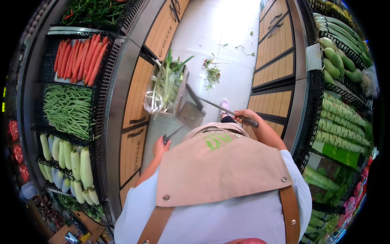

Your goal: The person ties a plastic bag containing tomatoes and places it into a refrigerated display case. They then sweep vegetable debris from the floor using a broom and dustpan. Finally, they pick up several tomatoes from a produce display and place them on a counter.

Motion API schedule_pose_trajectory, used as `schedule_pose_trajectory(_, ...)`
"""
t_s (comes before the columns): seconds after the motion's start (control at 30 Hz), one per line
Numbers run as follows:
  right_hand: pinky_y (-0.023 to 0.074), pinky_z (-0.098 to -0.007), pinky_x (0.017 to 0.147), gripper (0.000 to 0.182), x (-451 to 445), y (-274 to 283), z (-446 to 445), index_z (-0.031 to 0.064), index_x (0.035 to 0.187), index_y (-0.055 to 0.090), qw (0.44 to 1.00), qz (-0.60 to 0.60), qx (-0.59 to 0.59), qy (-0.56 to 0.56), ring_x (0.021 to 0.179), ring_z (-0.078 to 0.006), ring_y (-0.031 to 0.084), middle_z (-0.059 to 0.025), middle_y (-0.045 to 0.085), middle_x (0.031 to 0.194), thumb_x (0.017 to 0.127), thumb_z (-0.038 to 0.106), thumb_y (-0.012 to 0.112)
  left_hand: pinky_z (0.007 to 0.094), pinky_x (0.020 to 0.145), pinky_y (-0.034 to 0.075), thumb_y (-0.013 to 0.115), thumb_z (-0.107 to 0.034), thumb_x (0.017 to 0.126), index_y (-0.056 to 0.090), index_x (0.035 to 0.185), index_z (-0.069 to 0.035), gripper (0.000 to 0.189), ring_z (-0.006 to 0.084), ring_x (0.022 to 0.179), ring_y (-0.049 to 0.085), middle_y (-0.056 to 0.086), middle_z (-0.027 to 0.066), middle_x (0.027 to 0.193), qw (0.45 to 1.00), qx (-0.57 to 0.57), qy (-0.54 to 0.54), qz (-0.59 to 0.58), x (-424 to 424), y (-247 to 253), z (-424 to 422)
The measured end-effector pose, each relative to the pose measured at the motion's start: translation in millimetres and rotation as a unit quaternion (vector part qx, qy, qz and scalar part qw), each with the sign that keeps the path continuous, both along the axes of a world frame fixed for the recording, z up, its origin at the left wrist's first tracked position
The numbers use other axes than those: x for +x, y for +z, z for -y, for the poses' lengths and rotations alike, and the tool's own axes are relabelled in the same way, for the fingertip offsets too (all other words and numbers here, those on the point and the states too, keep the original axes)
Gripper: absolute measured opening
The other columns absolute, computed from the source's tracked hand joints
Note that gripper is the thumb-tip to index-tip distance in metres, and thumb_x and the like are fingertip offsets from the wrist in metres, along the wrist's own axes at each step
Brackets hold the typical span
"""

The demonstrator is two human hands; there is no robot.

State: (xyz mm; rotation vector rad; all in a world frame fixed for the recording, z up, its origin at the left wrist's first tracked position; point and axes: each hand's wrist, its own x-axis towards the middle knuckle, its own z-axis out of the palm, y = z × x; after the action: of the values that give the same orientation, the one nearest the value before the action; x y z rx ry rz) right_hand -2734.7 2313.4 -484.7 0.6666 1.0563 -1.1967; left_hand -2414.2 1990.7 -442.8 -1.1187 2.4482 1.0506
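My left hand (161,147) grips the handle of a long-handled dustpan (190,115), whose pan is low by the floor in front of me. In my right hand (247,117) is the handle of a broom (195,97); its dark head rests beside the pan's far edge. Just left of the broom head stands a plastic-lined basket (182,88) filled with leek or scallion trimmings (167,87). Beyond the broom, a small heap of vegetable scraps (212,74) lies on the pale tiled floor.
More leafy scraps (244,50) lie farther along the aisle. Wood-panelled cabinets (135,100) line the left, under crates of carrots (79,59), green beans (68,109) and pale squash (80,164). Matching cabinets (271,103) and more vegetables (341,122) stand on the right.
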Motion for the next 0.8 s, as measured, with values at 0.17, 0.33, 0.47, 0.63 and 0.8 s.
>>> schedule_pose_trajectory(0.17,0.0413,-0.0171,0.039,0.036,-60,-13,-26,0.0069,0.118,0.034,0.998,-0.049,0.015,-0.036,0.054,-0.009,0.048,-0.0109,0.054,0.079,0.084,0.007,0.045,0.0409,0.064,0.044,0.06,-0.029,0.072,0.055,0.098,-0.006,0.035,0.0351,0.077,0.056,0.06,0.0167,0.082,0.999,0.008,0.027,-0.033,-45,-13,-24)
schedule_pose_trajectory(0.33,0.0398,-0.0158,0.038,0.033,-116,14,-48,0.0039,0.116,0.035,0.992,-0.092,-0.01,-0.087,0.053,-0.0069,0.048,-0.0098,0.054,0.078,0.084,0.006,0.044,0.0407,0.063,0.044,0.061,-0.023,0.073,0.055,0.094,-0.002,0.031,0.0361,0.075,0.057,0.059,0.0189,0.079,0.998,-0.016,0.033,-0.051,-134,22,-44)
schedule_pose_trajectory(0.47,0.0397,-0.0143,0.039,0.036,-142,57,-82,0.0,0.118,0.034,0.98,-0.082,-0.05,-0.173,0.055,-0.0072,0.047,-0.0099,0.052,0.08,0.084,0.006,0.044,0.0401,0.063,0.044,0.063,-0.022,0.072,0.055,0.089,0.001,0.029,0.0351,0.074,0.057,0.059,0.0193,0.078,0.997,-0.05,0.05,-0.016,-196,54,-51)
schedule_pose_trajectory(0.63,0.0418,-0.0234,0.04,0.05,-131,61,-93,0.0004,0.128,0.027,0.959,-0.179,0.022,-0.217,0.052,-0.0131,0.049,-0.0126,0.056,0.077,0.082,0.004,0.048,0.0405,0.067,0.042,0.062,-0.025,0.072,0.054,0.088,0.0,0.031,0.0347,0.076,0.056,0.059,0.0188,0.08,0.995,-0.076,0.07,-0.002,-240,54,-36)
schedule_pose_trajectory(0.8,0.0394,-0.0229,0.036,0.044,-154,2,-58,0.0024,0.121,0.032,0.925,-0.208,0.144,-0.283,0.05,-0.012,0.048,-0.0099,0.053,0.07,0.08,0.0,0.046,0.0375,0.067,0.043,0.063,-0.023,0.072,0.054,0.088,0.002,0.031,0.0332,0.075,0.057,0.059,0.0192,0.079,0.995,-0.061,0.073,-0.031,-265,25,-14)
